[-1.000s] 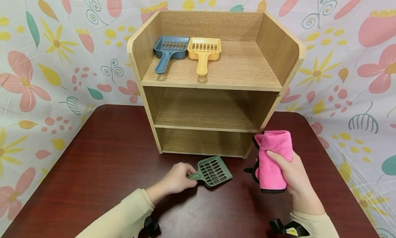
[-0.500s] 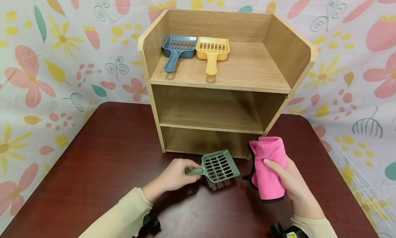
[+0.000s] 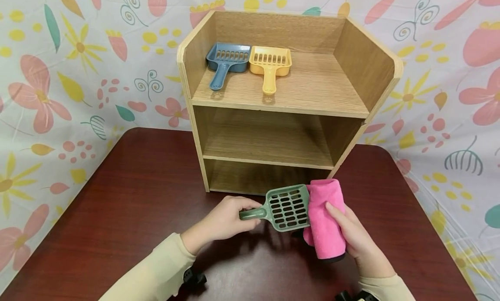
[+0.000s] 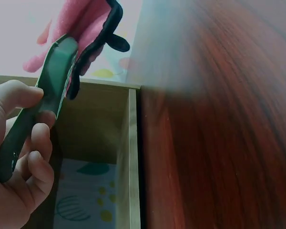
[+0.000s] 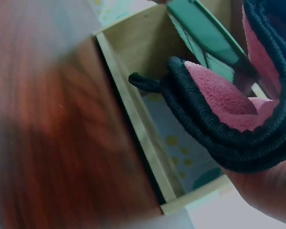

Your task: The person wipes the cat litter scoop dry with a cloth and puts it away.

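A green slotted litter scoop (image 3: 287,207) is held above the table by its handle in my left hand (image 3: 224,218). Thumb and fingers pinch that handle in the left wrist view, where the scoop (image 4: 57,71) shows edge-on. My right hand (image 3: 361,238) grips a folded pink cloth (image 3: 326,218) with black edging. The cloth meets the scoop's far right edge in the head view. From the right wrist, the cloth (image 5: 219,90) is folded into a curve beside the scoop (image 5: 205,31); most of the right hand is hidden behind it.
A wooden shelf unit (image 3: 269,161) stands at the back of the dark red table (image 3: 129,214). On its top level lie a blue scoop (image 3: 228,60) and a yellow scoop (image 3: 270,66), side by side at the left. A patterned curtain (image 3: 93,66) hangs behind.
The left hand has lifted the green scoop off the table and moved it right, its slotted face tilting toward the camera. The right hand has brought the pink cloth left against the scoop.
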The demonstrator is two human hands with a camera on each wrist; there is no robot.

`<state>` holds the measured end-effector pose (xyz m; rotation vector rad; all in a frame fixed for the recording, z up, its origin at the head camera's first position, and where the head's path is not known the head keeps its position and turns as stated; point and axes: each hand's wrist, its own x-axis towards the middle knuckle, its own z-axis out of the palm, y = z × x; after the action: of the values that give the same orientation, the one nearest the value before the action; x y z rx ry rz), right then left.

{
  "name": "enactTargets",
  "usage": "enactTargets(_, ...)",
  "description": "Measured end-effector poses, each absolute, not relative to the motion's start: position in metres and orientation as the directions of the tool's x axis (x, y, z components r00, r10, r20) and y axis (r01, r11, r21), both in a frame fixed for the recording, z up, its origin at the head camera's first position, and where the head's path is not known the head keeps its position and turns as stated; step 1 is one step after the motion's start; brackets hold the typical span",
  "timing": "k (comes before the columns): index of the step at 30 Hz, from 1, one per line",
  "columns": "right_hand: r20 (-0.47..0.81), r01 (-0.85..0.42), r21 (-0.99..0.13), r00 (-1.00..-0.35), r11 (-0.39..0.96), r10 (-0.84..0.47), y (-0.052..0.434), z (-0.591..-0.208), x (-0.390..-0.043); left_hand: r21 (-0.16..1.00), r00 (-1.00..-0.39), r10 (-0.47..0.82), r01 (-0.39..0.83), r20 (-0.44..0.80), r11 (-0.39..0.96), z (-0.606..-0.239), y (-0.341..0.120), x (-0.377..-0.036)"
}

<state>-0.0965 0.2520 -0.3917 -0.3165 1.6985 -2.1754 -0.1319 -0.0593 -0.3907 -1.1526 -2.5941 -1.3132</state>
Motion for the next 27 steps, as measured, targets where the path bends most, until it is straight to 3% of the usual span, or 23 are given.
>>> enactTargets(6,-0.152,0.265,-0.941,-0.887,-0.212,-0.437,0.237,-0.395,-0.097,0.644,-0.691,0.634,0.667,0.347,0.375,-0.391,-0.052,-0.133)
enactTargets(11,-0.226,0.322,-0.924,-0.896,-0.208,-0.383,0.226,-0.400,-0.099,0.574,-0.667,0.647,0.711,0.370,0.405,-0.393,-0.047,-0.138)
enactTargets(17,-0.232,0.261,-0.950,-0.958,-0.173,-0.167,0.217,-0.405,-0.100,0.461,-0.649,0.637,0.755,0.416,0.467,-0.396,-0.045,-0.151)
enactTargets(21,-0.255,0.249,-0.957,-0.967,-0.149,0.017,0.210,-0.407,-0.099,0.408,-0.644,0.591,0.765,0.485,0.498,-0.401,-0.046,-0.157)
enactTargets(27,-0.315,0.293,-0.945,-0.935,-0.146,0.163,0.206,-0.406,-0.097,0.308,-0.528,0.535,0.839,0.659,0.449,-0.411,-0.042,-0.160)
